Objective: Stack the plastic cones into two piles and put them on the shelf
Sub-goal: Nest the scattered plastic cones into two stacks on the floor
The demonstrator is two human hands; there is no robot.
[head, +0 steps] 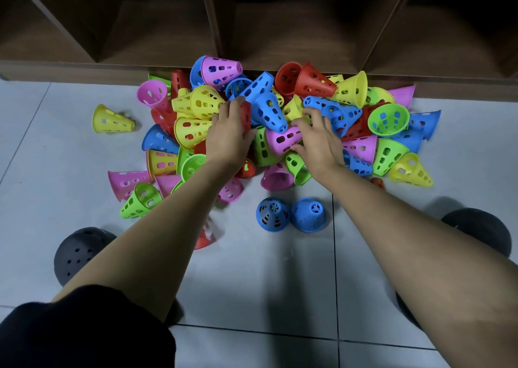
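Cone heap (353, 90) on floor (252, 283) before shelf (280, 31); two upright cones (273, 213) nearer person.

A heap of coloured perforated plastic cones (266, 112) is crowding against the dark brown wooden shelf (224, 31), whose compartments (294, 31) are standing open beyond; pale floor tiles (252, 269) are lying free nearer, around two upright blue cones (273, 213).
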